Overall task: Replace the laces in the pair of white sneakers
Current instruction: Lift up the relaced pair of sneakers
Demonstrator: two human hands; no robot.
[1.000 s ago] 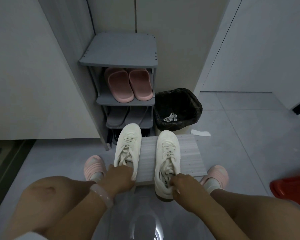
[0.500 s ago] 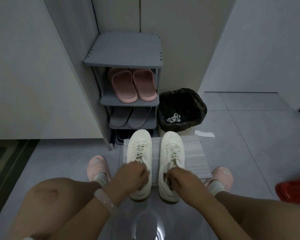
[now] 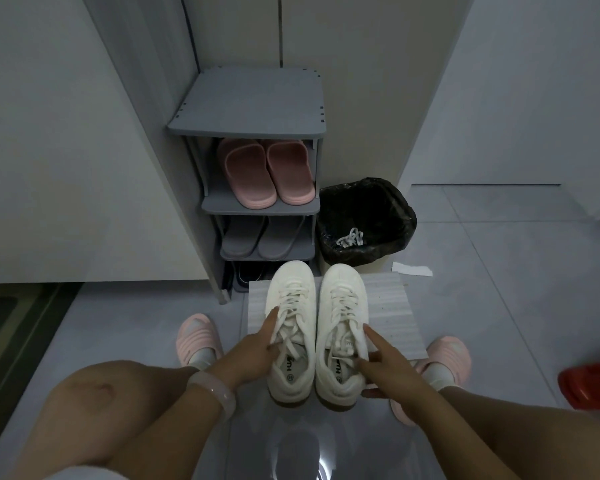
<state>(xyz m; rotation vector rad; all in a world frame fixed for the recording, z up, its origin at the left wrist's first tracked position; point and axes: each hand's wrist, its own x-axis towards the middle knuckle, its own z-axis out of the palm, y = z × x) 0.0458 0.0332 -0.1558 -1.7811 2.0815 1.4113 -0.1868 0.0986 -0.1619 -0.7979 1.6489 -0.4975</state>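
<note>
1. Two white sneakers, the left sneaker (image 3: 290, 327) and the right sneaker (image 3: 343, 334), are laced with flat white laces and set side by side, touching, on a ribbed pale mat (image 3: 392, 313).
2. Their heels overhang the mat's near edge; bare mat is left right of the right sneaker.
3. "HUA" is partly legible on both insoles.
4. The left hand (image 3: 257, 351) rests with straight fingers against the left sneaker; the right hand (image 3: 383, 362) cups the right sneaker's outer side, its grip loose.

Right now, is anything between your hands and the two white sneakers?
Nothing visible. The left hand already rests on the left sneaker by its laces, and the right hand holds the right sneaker at its outer side near the heel.
</note>
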